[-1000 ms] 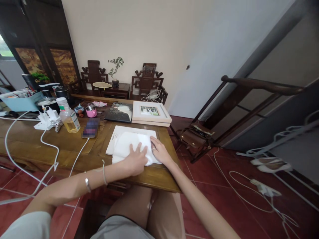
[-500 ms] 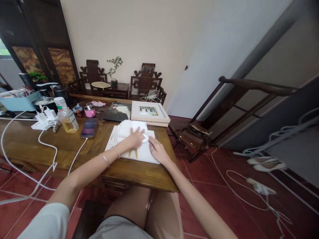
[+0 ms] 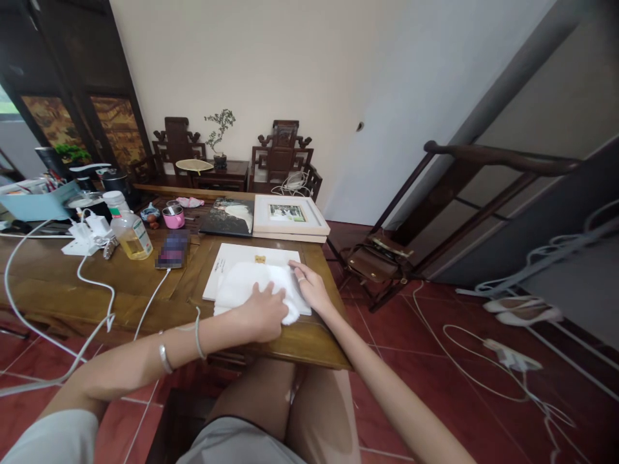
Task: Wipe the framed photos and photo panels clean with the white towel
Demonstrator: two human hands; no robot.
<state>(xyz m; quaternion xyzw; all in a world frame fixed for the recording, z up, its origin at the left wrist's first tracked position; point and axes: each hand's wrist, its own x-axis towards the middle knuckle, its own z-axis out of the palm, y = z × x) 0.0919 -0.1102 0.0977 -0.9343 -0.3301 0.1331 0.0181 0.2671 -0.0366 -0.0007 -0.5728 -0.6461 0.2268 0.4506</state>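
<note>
Cloth [image 3: 238, 291], white and plush, is pressed by the spread left hand [image 3: 267, 314] onto a flat rectangular board [image 3: 240, 255], whose edge is touched by the right hand [image 3: 312, 290], grip indeterminable.

The left hand [image 3: 265, 312] lies with its fingers spread on a white cloth [image 3: 239, 283], on top of a white board [image 3: 236, 255]. The right hand [image 3: 313, 290] is at the board's right side. A phone [image 3: 173, 250], bottle [image 3: 129, 231] and pink cup [image 3: 174, 219] are on the bench [image 3: 186, 283].
</note>
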